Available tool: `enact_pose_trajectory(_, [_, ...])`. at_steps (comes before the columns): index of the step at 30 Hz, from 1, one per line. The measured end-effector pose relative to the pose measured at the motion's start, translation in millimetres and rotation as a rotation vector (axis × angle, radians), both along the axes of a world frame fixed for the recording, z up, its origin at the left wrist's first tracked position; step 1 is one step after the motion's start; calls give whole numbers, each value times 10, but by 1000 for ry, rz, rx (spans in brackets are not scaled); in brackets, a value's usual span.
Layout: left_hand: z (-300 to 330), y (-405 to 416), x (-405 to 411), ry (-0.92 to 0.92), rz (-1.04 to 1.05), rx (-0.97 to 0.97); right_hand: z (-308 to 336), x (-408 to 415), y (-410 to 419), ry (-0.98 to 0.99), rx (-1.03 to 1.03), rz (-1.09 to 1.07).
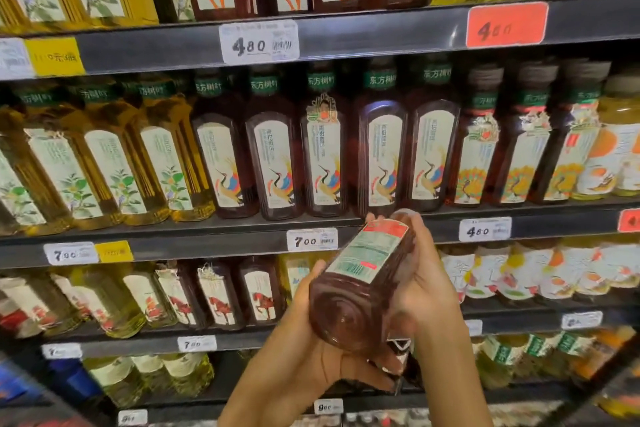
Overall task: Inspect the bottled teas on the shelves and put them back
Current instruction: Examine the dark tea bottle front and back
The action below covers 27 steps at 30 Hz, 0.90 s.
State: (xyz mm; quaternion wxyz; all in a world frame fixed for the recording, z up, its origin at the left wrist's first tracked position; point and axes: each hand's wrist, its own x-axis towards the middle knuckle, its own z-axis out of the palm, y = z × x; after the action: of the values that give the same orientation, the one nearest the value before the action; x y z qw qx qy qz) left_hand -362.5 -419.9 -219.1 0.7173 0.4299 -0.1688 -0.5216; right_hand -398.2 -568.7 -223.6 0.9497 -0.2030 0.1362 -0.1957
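Observation:
A dark red bottled tea (360, 291) lies tilted in front of the shelves, its base toward me and its back label with small print facing up. My left hand (311, 354) cups the base from below, thumb up along the left side. My right hand (426, 284) grips the upper body from the right, fingertips curled near the hidden cap. Just above it, the middle shelf (207, 239) carries a row of the same dark red teas with crane labels (381, 159).
Yellow teas with leaf labels (114, 163) fill the middle shelf's left; peacock-label bottles (526, 156) and orange-label ones stand at right. Price tags reading 480 (259, 42) and 700 (311, 240) hang on the shelf edges. More bottles line the shelves above and below.

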Motion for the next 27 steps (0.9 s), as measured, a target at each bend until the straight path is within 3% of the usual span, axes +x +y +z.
enact_pose_trajectory(6, [9, 158, 64, -290, 0, 87, 74, -48, -147, -49, -87, -259])
enact_pose_trajectory(10, [-24, 171, 13, -406, 71, 53, 206, -131, -117, -48, -274, -226])
enact_pose_trajectory(12, [-44, 165, 26, -338, 110, -10, 263, -183, -73, -88, -382, -195])
enact_pose_trajectory(15, [-78, 114, 55, -12, 114, -162, 295, -235, -38, -206, -436, -172])
enact_pose_trajectory(21, [-80, 65, -94, 389, -130, -442, 357, -156, 146, -285, -523, -83])
enact_pose_trajectory(24, [-67, 47, -140, 194, -103, -297, 359, -152, 209, -348, -447, -111])
enact_pose_trajectory(27, [-5, 38, -84, -146, 113, 5, 379, -207, 156, -381, -415, -149])
